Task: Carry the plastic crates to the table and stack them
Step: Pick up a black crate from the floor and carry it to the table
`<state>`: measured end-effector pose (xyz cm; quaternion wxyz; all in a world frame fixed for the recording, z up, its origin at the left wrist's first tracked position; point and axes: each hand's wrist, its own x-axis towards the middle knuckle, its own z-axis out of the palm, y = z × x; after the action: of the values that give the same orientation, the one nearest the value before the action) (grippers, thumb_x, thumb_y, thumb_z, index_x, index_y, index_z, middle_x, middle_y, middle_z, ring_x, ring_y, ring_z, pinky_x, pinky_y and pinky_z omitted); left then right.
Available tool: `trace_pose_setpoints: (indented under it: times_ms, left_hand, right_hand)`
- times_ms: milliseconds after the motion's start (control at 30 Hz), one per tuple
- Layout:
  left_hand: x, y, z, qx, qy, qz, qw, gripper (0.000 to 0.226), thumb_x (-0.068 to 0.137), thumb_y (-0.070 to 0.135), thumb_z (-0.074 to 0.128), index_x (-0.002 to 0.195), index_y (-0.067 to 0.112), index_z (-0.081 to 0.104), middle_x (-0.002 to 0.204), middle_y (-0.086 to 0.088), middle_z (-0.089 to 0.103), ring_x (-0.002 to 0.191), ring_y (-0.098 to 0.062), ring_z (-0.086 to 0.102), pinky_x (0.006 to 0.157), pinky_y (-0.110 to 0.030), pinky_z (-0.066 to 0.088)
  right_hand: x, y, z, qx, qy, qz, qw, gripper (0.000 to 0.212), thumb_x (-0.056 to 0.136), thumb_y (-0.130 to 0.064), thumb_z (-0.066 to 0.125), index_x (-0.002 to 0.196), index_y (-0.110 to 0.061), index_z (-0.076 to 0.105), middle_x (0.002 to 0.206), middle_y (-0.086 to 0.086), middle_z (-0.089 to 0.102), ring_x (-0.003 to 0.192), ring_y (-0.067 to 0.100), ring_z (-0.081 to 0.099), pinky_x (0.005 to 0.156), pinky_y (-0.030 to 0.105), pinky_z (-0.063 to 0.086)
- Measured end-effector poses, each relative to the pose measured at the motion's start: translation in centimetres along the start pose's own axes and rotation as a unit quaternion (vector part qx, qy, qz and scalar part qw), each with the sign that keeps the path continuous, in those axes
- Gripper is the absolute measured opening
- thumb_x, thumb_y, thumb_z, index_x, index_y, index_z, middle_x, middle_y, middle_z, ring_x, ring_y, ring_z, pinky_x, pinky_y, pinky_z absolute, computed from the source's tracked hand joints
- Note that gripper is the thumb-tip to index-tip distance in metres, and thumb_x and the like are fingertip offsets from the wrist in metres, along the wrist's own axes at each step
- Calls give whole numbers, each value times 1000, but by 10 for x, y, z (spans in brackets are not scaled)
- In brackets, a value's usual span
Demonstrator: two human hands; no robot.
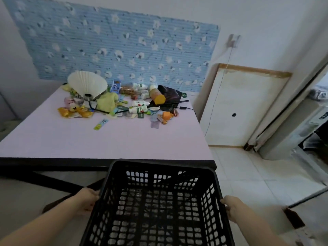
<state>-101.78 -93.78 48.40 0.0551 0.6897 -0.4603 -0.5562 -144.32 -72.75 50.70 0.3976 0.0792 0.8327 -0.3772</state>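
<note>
Black plastic crate (158, 206) was in transit, left hand (87, 199) and right hand (232, 208) clamping opposite rims; next, set it on the table (88, 144).

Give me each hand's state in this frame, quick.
Left hand: closed on the left rim of the black crate.
Right hand: closed on the crate's right rim; the crate is not yet on the table.

Near crate (158, 206): black plastic, open lattice walls and floor, matt. Table (74, 139): smooth matt pale pink top, black edge band. Far on table: pleated paper-like cream lamp shade (87, 84), glossy plastic bottles (140, 107), yellow-green cloth (106, 102). Floor (248, 174) right: glossy pale tiles.
</note>
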Motion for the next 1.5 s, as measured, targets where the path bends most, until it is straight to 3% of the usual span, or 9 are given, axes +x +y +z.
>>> trace_pose_setpoints:
  times_ms: [200,467,567,700,933,1067,1200,1333,1500]
  left_hand:
    - [50,-1,29,-10,58,-47,997,28,85,-14,58,59,-1,59,71,-15,61,72,-27,57,59,-29,46]
    - [90,-10,27,20,59,-87,994,12,84,-16,59,90,-11,66,75,-18,63,66,-28,59,61,-36,52]
    - [86,-11,31,71,66,-74,993,16,84,-15,60,72,-6,66,63,-13,61,53,-22,56,44,-24,47]
    - [84,-16,37,108,85,-53,989,28,84,-13,60,59,1,62,55,-11,59,55,-22,55,53,-27,46]
    - [74,-28,51,197,172,-4,965,21,84,11,66,104,7,73,104,-10,74,102,-27,68,89,-35,51]
    - [54,-24,52,188,119,14,975,38,81,0,65,118,6,69,111,-9,73,106,-23,67,97,-37,51]
    - [25,-17,53,133,50,29,989,50,78,-11,66,126,-3,58,116,-10,67,106,-24,63,101,-38,47]
    - [-2,-7,61,176,25,39,983,51,80,0,67,130,6,56,122,-7,64,103,-15,61,91,-25,47]
    - [-36,11,56,186,53,103,976,44,89,6,59,132,9,56,132,-3,58,122,-19,57,98,-24,44]
  right_hand:
    - [112,-21,37,-84,-18,7,996,14,86,5,57,97,14,59,87,27,61,71,36,60,72,44,54]
    - [136,-58,41,-161,-74,57,982,16,91,9,42,89,3,56,81,20,62,63,30,58,45,31,48]
    - [143,-63,34,-193,-103,63,974,19,90,9,45,92,-1,61,82,15,67,64,26,61,53,32,50]
    - [149,-63,31,-208,-133,64,967,20,90,10,44,89,-1,61,80,13,65,67,24,60,61,35,49]
    - [152,-60,26,-209,-171,35,962,15,92,6,49,99,0,60,95,14,65,88,26,61,90,39,49]
    - [146,-54,25,-199,-147,-8,969,11,91,2,52,98,-1,60,99,17,67,95,33,64,85,41,53]
    - [142,-49,24,-228,-89,-100,964,10,87,-9,56,85,0,61,81,17,63,71,30,60,70,39,54]
    - [128,-53,25,-317,-28,-163,934,61,83,-29,58,134,0,43,127,25,55,112,40,57,94,42,48]
    - [57,-77,52,-406,-10,-299,864,52,91,-23,47,139,-10,34,136,24,39,124,40,40,100,43,41]
